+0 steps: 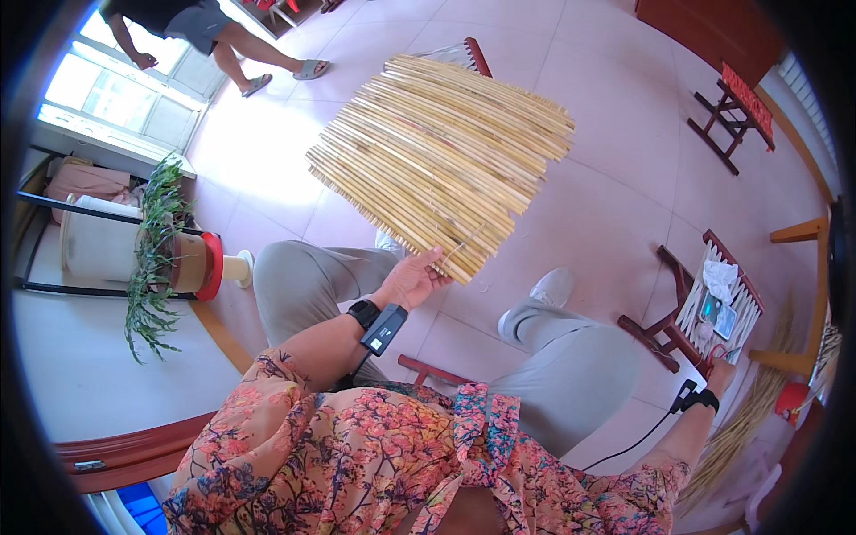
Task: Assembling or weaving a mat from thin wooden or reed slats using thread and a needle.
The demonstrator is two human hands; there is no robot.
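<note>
Knees apart in grey trousers, we have our left hand between them, pinching the nearest corner of a straw mat, thumb on top. From that grip the mat spreads away ahead of us, seemingly held up over the floor; it widens with distance, and its stalks slant from upper left to lower right, crosswise to our left forearm. Our right hand is well apart, out to the right and nearer us than most of the mat, so the left is plainly the closer one. The right reaches a red handle at a low stool's near edge; whether its fingers close on it we cannot tell. On that stool lies a white bag, and beside it a straw bundle slants across the floor. Farther off stand a red-seated stool and, upper left, another person.
</note>
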